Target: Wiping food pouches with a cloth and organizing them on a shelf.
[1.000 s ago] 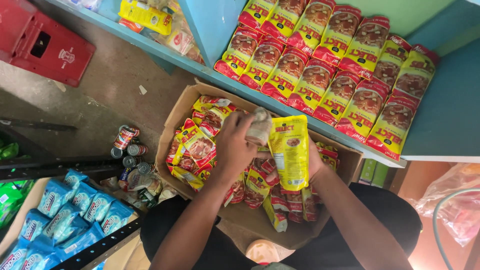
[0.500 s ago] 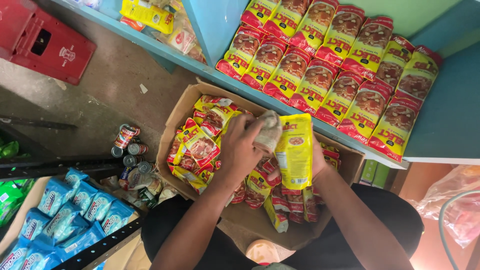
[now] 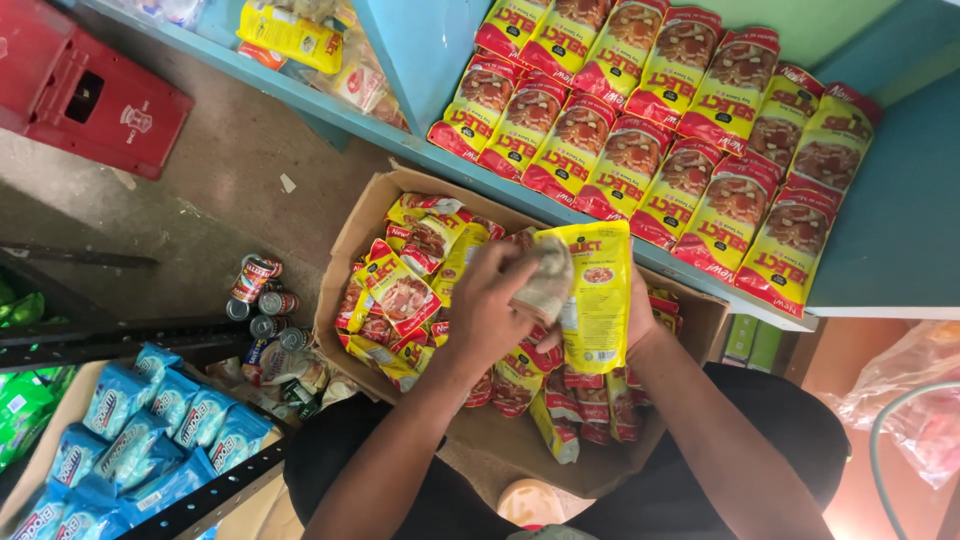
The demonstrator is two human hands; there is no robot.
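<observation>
My right hand (image 3: 640, 318) holds a yellow food pouch (image 3: 597, 300) upright over an open cardboard box (image 3: 352, 232). My left hand (image 3: 487, 312) grips a grey cloth (image 3: 546, 280) and presses it against the pouch's left side. The box below holds several red-and-yellow pouches (image 3: 402, 290) lying loosely. On the blue shelf (image 3: 900, 230) beyond the box, several matching pouches (image 3: 660, 130) lie in neat overlapping rows.
A red plastic crate (image 3: 80, 85) stands on the concrete floor at far left. Several tin cans (image 3: 262, 300) lie beside the box. Blue packets (image 3: 140, 430) fill a tray at lower left, with green packets (image 3: 20, 410) next to it. A pink plastic bag (image 3: 915, 390) sits at right.
The cloth in my left hand has slid a little along the pouch's left edge. The pouch stays in my right hand over the box, shifted slightly.
</observation>
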